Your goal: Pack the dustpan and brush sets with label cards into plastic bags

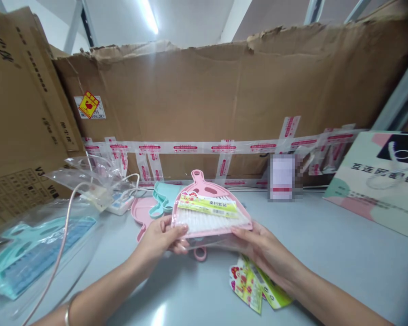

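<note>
My left hand (166, 233) and my right hand (258, 240) grip the lower corners of a pink dustpan (204, 184), its handle pointing away from me. A white-bristled brush (197, 222) lies in it, under a yellow-green label (207, 207). Clear plastic film hangs below its near edge. Behind it on the table are a teal piece (166, 194) and another pink piece (141, 210), both partly hidden. A pink ring-shaped handle end (200, 254) shows beneath the held set. Printed yellow-green cards (246, 283) lie under my right forearm.
At left, a teal dustpan set (23, 253) lies in clear plastic, crossed by a pale cable (63, 249). A white power strip (120, 203) sits behind it. A large cardboard box (190, 99) closes off the back; a printed box (377, 181) stands at right.
</note>
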{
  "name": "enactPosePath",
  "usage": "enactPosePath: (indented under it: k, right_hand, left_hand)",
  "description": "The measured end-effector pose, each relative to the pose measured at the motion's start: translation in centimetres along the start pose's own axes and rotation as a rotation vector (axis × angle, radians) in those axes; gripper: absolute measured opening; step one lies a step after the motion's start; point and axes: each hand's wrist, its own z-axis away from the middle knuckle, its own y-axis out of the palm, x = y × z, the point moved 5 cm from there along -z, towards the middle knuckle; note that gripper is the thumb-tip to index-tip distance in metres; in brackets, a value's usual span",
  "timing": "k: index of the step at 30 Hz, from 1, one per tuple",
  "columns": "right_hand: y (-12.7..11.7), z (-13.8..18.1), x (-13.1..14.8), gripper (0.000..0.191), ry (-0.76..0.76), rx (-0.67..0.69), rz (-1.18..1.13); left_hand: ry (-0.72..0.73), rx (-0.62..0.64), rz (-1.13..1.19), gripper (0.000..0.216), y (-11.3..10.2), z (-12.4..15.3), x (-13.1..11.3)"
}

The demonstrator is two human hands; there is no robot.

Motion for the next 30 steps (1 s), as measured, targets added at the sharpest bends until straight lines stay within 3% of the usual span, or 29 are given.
enactPosePath:
  k: [3,7,9,11,14,17,21,23,25,28,30]
  right_hand:
    - [-0.3,-0.3,0.0,0.033,0.005,-0.020,-0.059]
    - [-1.1,-0.5,0.5,0.037,-0.027,-0.101,-0.128]
    - [-1.3,-0.5,0.8,0.037,-0.028,-0.125,-0.128]
    - [-1.4,-0.5,1.1,0.033,-0.015,-0.131,-0.093]
    - [-1.0,-0.3,1.2,0.030,0.001,-0.106,-0.013]
    - [-0.4,0.0,1.5,0.051,-0.069,-0.072,0.059]
    - [0.6,0.8,2.4,0.106,-0.282,0.090,0.148]
    - [1.2,1.1,2.6,0.121,-0.358,0.178,0.265]
    - [1.0,1.1,2.5,0.113,-0.374,0.117,0.338]
    - [0.1,0.7,2.2,0.091,-0.305,-0.063,0.251]
    - [-0.2,0.4,2.1,0.094,-0.248,-0.100,0.180]
  left_hand:
    - [0.021,0.028,-0.011,0.040,0.0,0.1,-0.3]
    - [0.264,0.286,0.125,0.106,0.2,0.8,-2.1]
    - [0.356,0.400,0.105,0.122,0.1,1.2,-2.7]
    - [0.438,0.367,-0.029,0.106,-0.3,1.2,-2.9]
    - [0.592,0.182,-0.252,0.053,-0.6,1.2,-3.0]
    - [0.639,0.021,-0.270,0.013,-0.5,1.3,-2.8]
    - [0.550,-0.198,-0.194,0.017,-1.0,1.2,-2.4]
    - [0.519,-0.257,-0.173,0.020,-1.2,1.3,-2.4]
    - [0.511,-0.271,-0.179,0.021,-1.3,1.4,-2.5]
    - [0.496,-0.248,-0.140,0.014,-1.0,1.6,-2.7]
    - [0.461,-0.179,-0.048,0.026,-0.6,1.5,-2.6]
